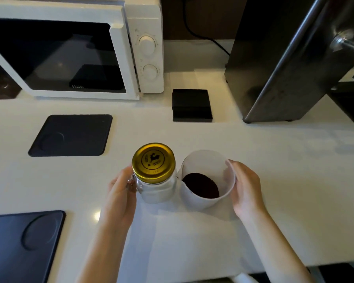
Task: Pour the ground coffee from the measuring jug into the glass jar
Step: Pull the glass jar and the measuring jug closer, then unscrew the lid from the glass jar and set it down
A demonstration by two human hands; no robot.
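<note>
A clear glass jar (158,190) stands upright on the white counter with its gold lid (153,160) on. My left hand (121,193) wraps its left side. Touching it on the right stands a white measuring jug (204,201), upright, with dark ground coffee (200,185) covering its bottom. My right hand (246,188) grips the jug's right wall, thumb on the rim. The jug's spout points left, toward the jar.
A white microwave (147,45) stands at the back left, a dark machine (274,68) at the back right, a small black scale (191,105) between them. Dark mats lie at mid left (72,134) and front left (18,246). The counter's front edge (294,266) runs close below.
</note>
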